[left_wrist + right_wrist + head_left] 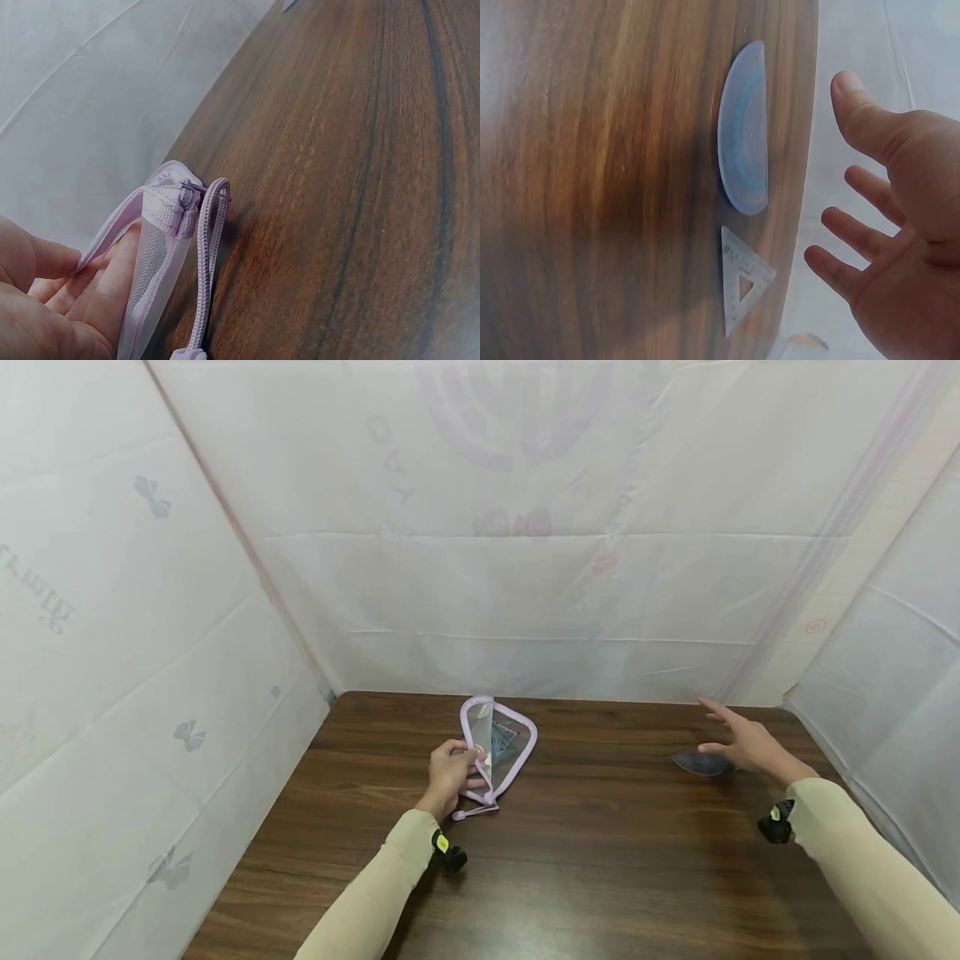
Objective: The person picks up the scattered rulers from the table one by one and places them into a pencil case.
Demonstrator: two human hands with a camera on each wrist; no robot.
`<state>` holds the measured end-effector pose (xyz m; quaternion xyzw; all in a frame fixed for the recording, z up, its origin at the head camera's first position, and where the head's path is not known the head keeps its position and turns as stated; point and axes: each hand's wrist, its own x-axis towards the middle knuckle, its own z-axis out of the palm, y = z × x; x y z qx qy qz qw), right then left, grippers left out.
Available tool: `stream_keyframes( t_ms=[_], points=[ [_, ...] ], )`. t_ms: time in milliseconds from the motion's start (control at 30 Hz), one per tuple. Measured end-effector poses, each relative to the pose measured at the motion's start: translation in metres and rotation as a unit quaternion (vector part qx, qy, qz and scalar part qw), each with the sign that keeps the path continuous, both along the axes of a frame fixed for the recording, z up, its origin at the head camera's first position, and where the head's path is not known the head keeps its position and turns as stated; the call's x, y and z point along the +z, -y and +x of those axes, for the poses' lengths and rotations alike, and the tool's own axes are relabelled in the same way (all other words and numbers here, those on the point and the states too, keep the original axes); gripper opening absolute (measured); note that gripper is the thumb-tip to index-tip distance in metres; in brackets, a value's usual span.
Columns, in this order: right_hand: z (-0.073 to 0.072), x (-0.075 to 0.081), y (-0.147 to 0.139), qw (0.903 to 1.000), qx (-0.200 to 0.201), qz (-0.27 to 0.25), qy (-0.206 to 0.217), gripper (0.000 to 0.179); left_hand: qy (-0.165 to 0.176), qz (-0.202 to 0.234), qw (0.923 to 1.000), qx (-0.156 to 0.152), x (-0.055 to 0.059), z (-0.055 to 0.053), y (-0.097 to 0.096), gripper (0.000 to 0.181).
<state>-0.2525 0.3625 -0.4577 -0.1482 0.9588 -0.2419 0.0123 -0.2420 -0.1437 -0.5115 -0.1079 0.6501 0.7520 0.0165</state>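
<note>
Pouch pinched in left hand; right hand spread near protractor.

Tabletop glare, wrist views seemingly hazy

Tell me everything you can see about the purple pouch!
The pouch has pale purple edging and see-through sides that look partly like mesh. A zip slider with a cord loop sits at its near corner. It gapes partly open, and something bluish shows through. It's towards the back of the brown table. The left hand holds its left edge between thumb and fingers.
</note>
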Motion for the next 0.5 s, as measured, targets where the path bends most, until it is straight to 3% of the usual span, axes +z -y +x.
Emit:
stream_keyframes(
  t_ms=[267, 500],
  points=[
    [0.002, -0.0009, -0.0069, 0.9995, -0.014, 0.001, 0.028, 0.096, 0.003, 0.001, 1.0, 0.004, -0.0003, -0.0015, 0.0008, 0.013],
    [0.0019, -0.0049, -0.0076, 0.9981, 0.003, 0.026, 0.055, 0.092, 0.005, -0.003, 1.0, 0.005, 0.0011, 0.001, -0.0005, 0.014]
  ],
)
